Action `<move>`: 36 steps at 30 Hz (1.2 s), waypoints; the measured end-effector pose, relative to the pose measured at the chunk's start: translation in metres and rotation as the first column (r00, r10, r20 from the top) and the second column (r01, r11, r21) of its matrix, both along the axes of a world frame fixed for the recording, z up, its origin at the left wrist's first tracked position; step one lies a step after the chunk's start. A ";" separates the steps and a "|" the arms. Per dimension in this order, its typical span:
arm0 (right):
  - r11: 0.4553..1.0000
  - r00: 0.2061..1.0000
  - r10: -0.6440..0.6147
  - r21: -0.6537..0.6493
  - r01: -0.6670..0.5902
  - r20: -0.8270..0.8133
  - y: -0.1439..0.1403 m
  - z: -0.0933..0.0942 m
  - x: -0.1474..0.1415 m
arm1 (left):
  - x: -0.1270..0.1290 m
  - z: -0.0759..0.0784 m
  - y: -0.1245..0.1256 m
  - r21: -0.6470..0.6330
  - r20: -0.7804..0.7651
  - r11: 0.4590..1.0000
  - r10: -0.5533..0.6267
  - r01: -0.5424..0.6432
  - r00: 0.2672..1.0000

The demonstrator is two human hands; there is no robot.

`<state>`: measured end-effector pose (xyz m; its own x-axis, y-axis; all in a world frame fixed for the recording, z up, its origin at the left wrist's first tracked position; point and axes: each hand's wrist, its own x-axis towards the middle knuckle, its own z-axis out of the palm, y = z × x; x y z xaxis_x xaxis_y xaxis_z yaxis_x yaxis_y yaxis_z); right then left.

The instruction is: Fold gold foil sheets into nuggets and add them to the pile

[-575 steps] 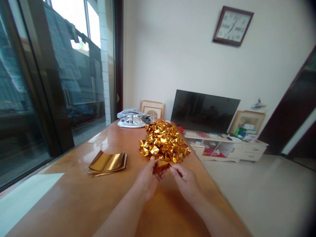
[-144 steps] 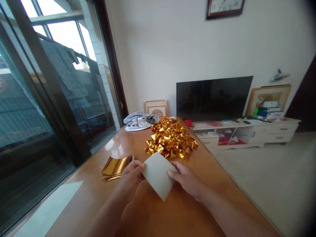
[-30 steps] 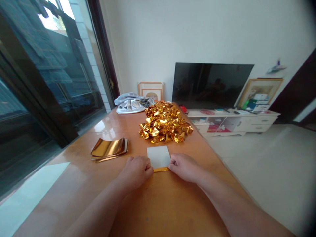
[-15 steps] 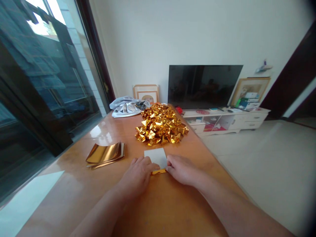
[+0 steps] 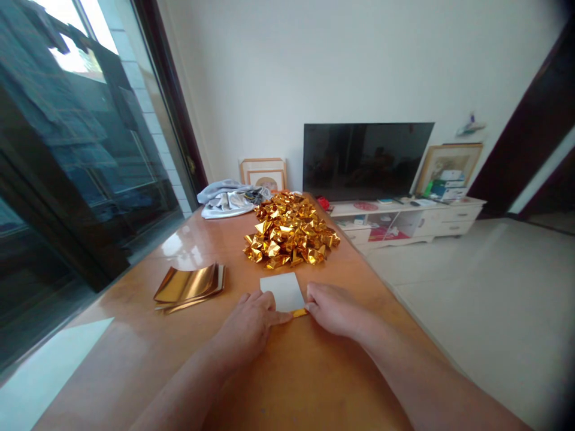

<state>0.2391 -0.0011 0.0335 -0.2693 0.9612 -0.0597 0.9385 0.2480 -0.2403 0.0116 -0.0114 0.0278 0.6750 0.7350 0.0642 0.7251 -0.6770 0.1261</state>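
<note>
A small sheet of gold foil paper [image 5: 282,291] lies white side up on the wooden table [image 5: 135,359], its near edge folded over so a gold strip shows. My left hand [image 5: 250,323] presses on that folded edge from the left. At the right end of the fold my right hand [image 5: 335,310] pinches the strip. Just beyond the sheet sits a pile of folded gold foil pieces [image 5: 290,230]. A stack of flat gold sheets [image 5: 191,285] lies to the left.
A grey bundle of cloth [image 5: 229,200] lies at the table's far end by a picture frame [image 5: 263,174]. A TV [image 5: 366,160] stands on a low white cabinet [image 5: 417,218] to the right. Glass doors [image 5: 67,161] run along the left.
Since a second ago my left hand has slid right along the folded edge, covering more of the gold strip. The view has shifted slightly; earlier I held the sheet in the air.
</note>
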 end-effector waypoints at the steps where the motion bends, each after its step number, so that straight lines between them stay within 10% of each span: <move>1: 1.000 1.000 -0.022 0.014 0.021 0.017 0.000 0.002 0.001 | 0.000 0.000 0.000 0.001 0.002 1.000 0.001 -0.001 1.000; 11: 0.954 0.946 0.300 -0.038 -0.298 0.124 -0.039 0.012 -0.009 | -0.001 0.002 -0.001 -0.015 -0.002 1.000 0.010 -0.010 1.000; 36: 0.987 0.971 0.160 -0.028 -0.157 0.177 -0.032 0.025 -0.002 | 0.001 0.001 -0.003 0.061 -0.024 0.998 0.019 -0.017 1.000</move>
